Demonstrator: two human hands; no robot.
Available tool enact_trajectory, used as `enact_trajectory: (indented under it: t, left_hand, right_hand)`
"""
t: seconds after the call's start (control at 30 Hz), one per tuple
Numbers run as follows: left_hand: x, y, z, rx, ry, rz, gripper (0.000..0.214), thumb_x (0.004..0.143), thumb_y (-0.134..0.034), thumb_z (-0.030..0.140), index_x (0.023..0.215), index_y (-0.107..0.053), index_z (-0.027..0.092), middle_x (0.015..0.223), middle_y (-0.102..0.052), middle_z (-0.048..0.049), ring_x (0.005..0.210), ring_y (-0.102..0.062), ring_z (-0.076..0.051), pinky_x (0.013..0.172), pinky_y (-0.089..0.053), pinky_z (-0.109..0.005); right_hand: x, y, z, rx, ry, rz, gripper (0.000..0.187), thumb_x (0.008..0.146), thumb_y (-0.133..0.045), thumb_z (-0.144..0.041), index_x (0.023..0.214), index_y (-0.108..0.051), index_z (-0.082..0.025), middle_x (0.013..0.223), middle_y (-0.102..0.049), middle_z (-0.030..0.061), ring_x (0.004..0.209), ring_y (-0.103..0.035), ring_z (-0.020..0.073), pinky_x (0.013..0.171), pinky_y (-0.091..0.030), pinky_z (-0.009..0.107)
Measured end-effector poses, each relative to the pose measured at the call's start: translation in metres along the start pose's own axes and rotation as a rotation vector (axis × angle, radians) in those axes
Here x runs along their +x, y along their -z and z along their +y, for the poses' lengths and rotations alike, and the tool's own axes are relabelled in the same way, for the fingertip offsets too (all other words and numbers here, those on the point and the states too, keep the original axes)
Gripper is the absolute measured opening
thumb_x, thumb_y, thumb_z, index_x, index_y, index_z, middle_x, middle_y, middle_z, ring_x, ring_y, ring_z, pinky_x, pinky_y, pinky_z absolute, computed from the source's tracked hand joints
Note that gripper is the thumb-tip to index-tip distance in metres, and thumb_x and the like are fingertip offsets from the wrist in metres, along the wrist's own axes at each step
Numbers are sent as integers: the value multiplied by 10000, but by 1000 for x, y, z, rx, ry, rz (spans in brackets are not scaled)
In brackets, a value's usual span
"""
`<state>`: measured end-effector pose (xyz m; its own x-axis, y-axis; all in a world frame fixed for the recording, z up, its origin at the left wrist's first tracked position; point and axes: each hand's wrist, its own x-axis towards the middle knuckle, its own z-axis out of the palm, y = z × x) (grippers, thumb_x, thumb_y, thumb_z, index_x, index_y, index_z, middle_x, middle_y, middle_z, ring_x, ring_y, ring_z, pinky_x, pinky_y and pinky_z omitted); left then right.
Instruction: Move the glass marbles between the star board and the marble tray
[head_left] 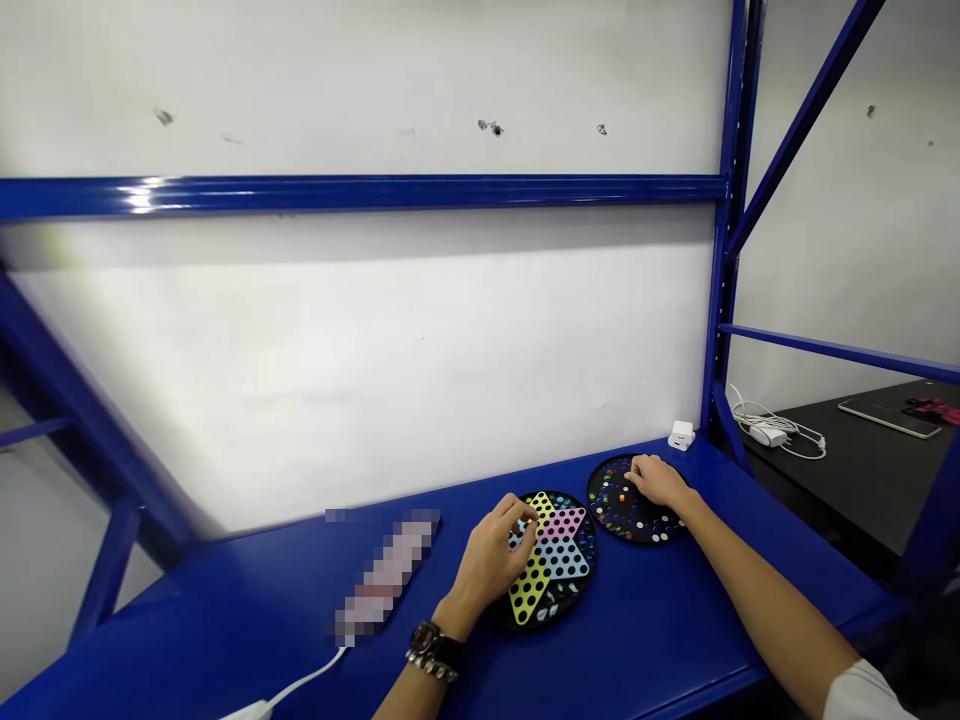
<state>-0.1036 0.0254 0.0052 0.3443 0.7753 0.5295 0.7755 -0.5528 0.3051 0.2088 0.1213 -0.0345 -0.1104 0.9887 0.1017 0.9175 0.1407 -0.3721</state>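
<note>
Left hand [487, 555] on star board [570, 560], yellow arm [527, 595] nearward; right hand [658, 480], disc [616, 510].

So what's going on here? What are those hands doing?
A person is working with both bare hands at a blue metal shelf. Their left hand is curled over a star-patterned Chinese checkers board. Their right hand rests on a round black game board dotted with small coloured pieces. The two boards lie side by side.
</note>
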Motion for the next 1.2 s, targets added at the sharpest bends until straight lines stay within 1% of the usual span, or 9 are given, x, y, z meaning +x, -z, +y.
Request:
enact_trajectory:
  t: [0.17, 0.37, 0.43, 0.53, 0.63, 0.87, 0.93, 1.07, 1.2]
  left_hand:
    - [0, 1, 1, -7, 4, -12, 165, 921, -437, 268, 856, -582, 223, 877, -625, -9, 704, -592, -162, 654, -478, -280]
    - [-1, 0, 0, 9, 6, -7, 166, 921, -442, 272, 843, -583, 231, 868, -628, -6, 702, -592, -145, 645, -473, -255]
    - [-1, 0, 0, 7, 1, -10, 174, 923, -436, 275, 845, -586, 233, 860, -626, -6, 698, -591, -144, 640, -473, -253]
    - [-1, 0, 1, -4, -1, -9, 172, 918, -445, 276, 838, -591, 234, 849, -626, -6, 688, -589, -143, 634, -477, -253]
    - [-1, 1, 1, -24, 1, -2, 163, 911, -456, 271, 838, -595, 228, 848, -629, -15, 684, -595, -153, 634, -486, -271]
    - [-1, 1, 0, -47, 6, -19, 157, 910, -453, 252, 836, -587, 218, 862, -634, -19, 697, -588, -156, 647, -492, -287]
    - [-1, 0, 0, -39, 9, -22, 142, 902, -461, 241, 833, -583, 222, 860, -629, -11, 700, -586, -149, 656, -490, -278]
    - [-2, -2, -1, -44, 12, -29, 151, 902, -453, 243, 833, -585, 220, 859, -627, -20, 701, -596, -164, 649, -495, -296]
    - [-3, -2, -2, -35, 13, -28, 161, 913, -449, 252, 838, -589, 225, 853, -631, -18, 709, -602, -163, 655, -497, -292]
  right_hand:
    - [1, -7, -6, -58, 18, -8, 180, 939, -513, -341, 871, -601, -200, 907, -663, 89, 831, -621, 222, 670, -366, 291]
    - [7, -6, -2, 99, -8, 81, 331, 1007, -319, -391, 948, -586, -206, 882, -665, 66, 840, -611, 204, 649, -344, 273]
    - [9, -2, 7, 139, -39, 83, 283, 992, -346, -347, 967, -590, -206, 889, -667, 60, 858, -606, 200, 652, -346, 271]
    - [9, 1, 20, 151, -24, -7, 201, 930, -467, -330, 994, -615, -209, 892, -671, 50, 888, -605, 205, 671, -365, 271]
    - [10, -2, 24, 125, 17, -63, 244, 903, -506, -344, 1079, -619, -216, 899, -679, 52, 932, -611, 229, 702, -390, 287]
    - [13, -15, -10, -23, 160, -62, 427, 943, -456, -408, 1327, -512, -231, 1192, -663, 125, 1093, -614, 284, 834, -422, 347]
    - [15, -15, -21, -104, 197, -97, 451, 951, -444, -397, 1367, -483, -228, 1174, -674, 141, 1076, -631, 297, 827, -431, 356]
    - [20, -15, -34, -274, 226, -138, 398, 981, -392, -372, 1300, -532, -180, 1111, -698, 175, 1030, -659, 314, 808, -448, 370]
    - [24, -17, -39, -304, 241, -147, 387, 981, -407, -335, 1304, -516, -154, 1070, -712, 191, 1007, -671, 315, 809, -454, 371]
